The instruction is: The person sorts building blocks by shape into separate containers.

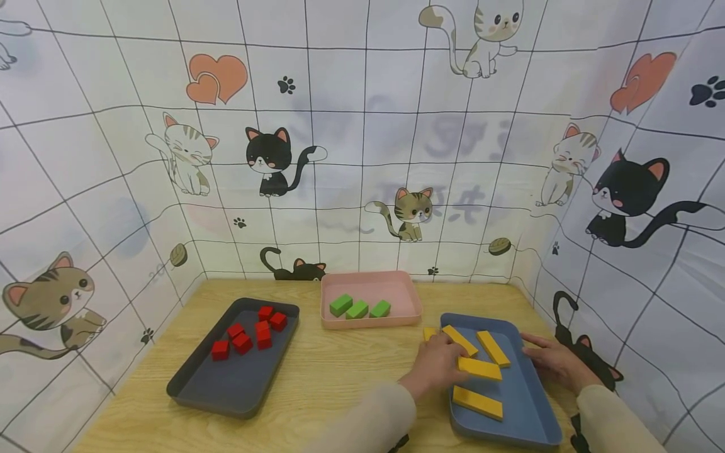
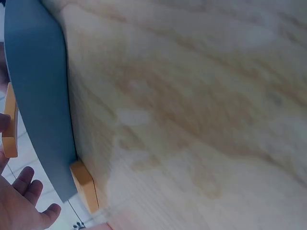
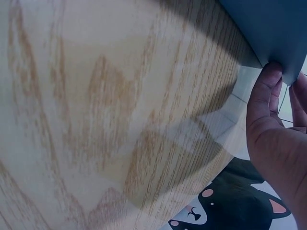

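My left hand point(image 1: 436, 366) is over the left side of a blue tray point(image 1: 529, 402). Thumb and fingers pinch a yellow block point(image 1: 480, 369), which shows in the left wrist view above the tray wall. Inside the tray lie more yellow blocks: two toward the back and one near the front point(image 1: 477, 403). Another yellow block point(image 2: 85, 187) is on the table just outside the tray, partly hidden by the left hand in the head view. At the tray's right rim, my right hand point(image 1: 557, 362) grips the edge, its thumb point(image 3: 268, 79) against the outer wall.
On the left stands a dark grey tray point(image 1: 215, 396) with several red blocks point(image 1: 242, 343). A pink tray point(image 1: 396, 289) with three green blocks point(image 1: 357, 309) sits at the back middle. Cat-patterned cloth point(image 1: 340, 157) walls the wooden table point(image 1: 328, 365) behind and on both sides.
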{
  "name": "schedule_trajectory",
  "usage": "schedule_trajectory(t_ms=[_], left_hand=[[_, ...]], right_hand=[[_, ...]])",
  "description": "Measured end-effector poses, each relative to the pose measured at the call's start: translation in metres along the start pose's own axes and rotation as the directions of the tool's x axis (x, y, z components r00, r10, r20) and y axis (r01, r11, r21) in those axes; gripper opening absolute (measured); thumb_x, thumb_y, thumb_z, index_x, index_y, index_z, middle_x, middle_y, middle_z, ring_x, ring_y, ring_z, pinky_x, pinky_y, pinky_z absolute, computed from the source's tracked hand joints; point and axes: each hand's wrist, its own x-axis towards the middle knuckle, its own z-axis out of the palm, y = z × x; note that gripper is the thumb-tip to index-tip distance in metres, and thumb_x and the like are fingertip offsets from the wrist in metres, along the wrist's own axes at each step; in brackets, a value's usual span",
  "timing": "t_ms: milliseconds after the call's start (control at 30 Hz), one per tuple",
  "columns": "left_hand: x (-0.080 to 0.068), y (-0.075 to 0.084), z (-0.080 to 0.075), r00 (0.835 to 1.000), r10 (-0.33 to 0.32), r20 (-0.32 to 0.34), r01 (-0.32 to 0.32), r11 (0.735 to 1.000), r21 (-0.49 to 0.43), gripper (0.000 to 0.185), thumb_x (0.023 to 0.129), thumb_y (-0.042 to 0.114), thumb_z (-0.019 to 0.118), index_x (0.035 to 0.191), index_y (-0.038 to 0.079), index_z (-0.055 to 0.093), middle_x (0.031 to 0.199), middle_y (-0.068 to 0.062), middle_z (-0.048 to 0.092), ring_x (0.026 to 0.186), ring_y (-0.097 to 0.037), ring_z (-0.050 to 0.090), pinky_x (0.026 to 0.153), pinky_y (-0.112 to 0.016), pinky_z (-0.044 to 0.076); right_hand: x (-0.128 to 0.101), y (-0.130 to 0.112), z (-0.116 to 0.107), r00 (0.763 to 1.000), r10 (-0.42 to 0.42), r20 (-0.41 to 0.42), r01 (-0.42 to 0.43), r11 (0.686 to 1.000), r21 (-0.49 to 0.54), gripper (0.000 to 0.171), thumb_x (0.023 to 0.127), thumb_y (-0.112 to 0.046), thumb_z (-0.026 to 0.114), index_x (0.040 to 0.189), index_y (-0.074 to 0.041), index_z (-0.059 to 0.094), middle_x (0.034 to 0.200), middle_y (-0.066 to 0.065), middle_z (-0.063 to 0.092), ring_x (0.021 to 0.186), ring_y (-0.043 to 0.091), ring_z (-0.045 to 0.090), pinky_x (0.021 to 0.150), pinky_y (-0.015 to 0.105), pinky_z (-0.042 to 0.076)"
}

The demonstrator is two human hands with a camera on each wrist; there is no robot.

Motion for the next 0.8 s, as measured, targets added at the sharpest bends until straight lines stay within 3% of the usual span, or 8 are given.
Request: schedule_trajectory(t_ms=[267,500,800], left_hand=[[0.0,0.013,0.005,0.997,0.029,0.078,-0.028,0.999,-0.016,0.041,0.089,0.05,0.069,0.127,0.035,0.065,0.129,0.011,0.053,0.122,-0.009,0.045,0.101,-0.039,0.037],[0.002,0.006,0.002,1.0,-0.018,0.022,0.018,1.0,-0.02,0.039,0.089,0.048,0.071,0.125,0.033,0.067,0.125,0.012,0.056,0.121,-0.01,0.048,0.101,-0.04,0.038],[0.003,-0.015,-0.009,0.996,-0.077,-0.035,0.075,0.996,-0.052,0.04,0.088,0.043,0.072,0.124,0.024,0.068,0.125,0.004,0.058,0.119,-0.016,0.051,0.101,-0.039,0.038]], right_hand=[[-0.003,-0.002,0.0,1.0,-0.002,0.012,0.001,1.0,0.008,0.075,0.098,-0.017,0.064,0.153,0.006,0.019,0.15,0.038,0.027,0.125,0.046,0.051,0.097,0.053,0.047],[-0.003,-0.002,0.001,1.0,-0.017,0.025,0.017,1.0,0.007,0.073,0.099,-0.016,0.062,0.153,0.006,0.018,0.149,0.038,0.027,0.125,0.046,0.05,0.097,0.054,0.046],[-0.002,0.0,0.0,0.999,-0.027,0.022,0.027,1.0,0.0,0.073,0.099,-0.016,0.062,0.153,0.007,0.018,0.148,0.038,0.029,0.124,0.046,0.052,0.098,0.054,0.045]])
